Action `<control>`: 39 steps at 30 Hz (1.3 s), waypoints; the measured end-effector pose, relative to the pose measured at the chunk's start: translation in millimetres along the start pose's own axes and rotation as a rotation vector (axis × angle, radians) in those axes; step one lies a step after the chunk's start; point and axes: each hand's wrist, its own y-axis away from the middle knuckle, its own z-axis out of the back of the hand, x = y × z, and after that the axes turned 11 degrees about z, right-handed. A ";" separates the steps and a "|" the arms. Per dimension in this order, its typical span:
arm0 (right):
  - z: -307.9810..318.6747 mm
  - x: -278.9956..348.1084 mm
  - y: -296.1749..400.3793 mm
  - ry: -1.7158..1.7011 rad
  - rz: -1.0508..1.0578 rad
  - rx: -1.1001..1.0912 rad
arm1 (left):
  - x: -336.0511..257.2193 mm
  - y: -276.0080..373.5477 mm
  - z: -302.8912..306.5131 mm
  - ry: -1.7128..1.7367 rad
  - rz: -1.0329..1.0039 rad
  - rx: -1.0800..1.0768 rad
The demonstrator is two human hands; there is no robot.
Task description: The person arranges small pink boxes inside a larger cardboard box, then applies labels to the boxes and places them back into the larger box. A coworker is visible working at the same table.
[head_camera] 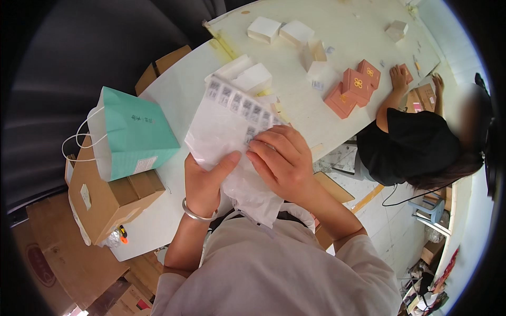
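Observation:
My left hand [207, 177], with a silver bangle at its wrist, holds a sheet of printed stickers [221, 126] by its lower left edge, thumb on top. The sheet is pale, and small printed labels run along its far edge. A crumpled clear plastic bag [253, 193] hangs beneath it towards my lap. My right hand [278, 158] lies over the right part of the sheet, its fingers bent and their tips at a label. Whether a label is pinched between them I cannot tell. Beyond the sheet lie white boxes [253, 79] on the white table [178, 83].
A teal paper bag [136, 122] with white handles stands left, beside a cardboard box [97, 201]. Salmon-coloured boxes [357, 85] are piled at the right. More white boxes [264, 29] lie at the far side. A co-worker in black [415, 146] sits right, one hand on a small box.

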 end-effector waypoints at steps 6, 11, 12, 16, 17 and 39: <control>0.4 7.0 6.8 -0.403 -0.335 0.037 | -0.2 6.2 -1.5 -0.352 -0.185 -0.054; 13.9 1.3 6.3 -0.588 -0.416 0.200 | -4.1 8.2 3.9 -0.459 -0.162 0.025; 13.9 2.3 7.2 -0.559 -0.422 0.201 | -3.5 8.0 4.3 -0.471 -0.167 0.030; 3.0 0.7 18.8 -0.628 -0.577 0.082 | 1.5 0.9 10.7 -0.517 -0.214 0.067; -1.1 -3.5 25.1 -0.691 -0.648 0.018 | 3.4 -2.6 13.8 -0.528 -0.232 0.080; -4.3 -1.6 64.5 0.064 0.060 0.060 | 42.9 -8.6 5.5 -0.390 0.211 0.225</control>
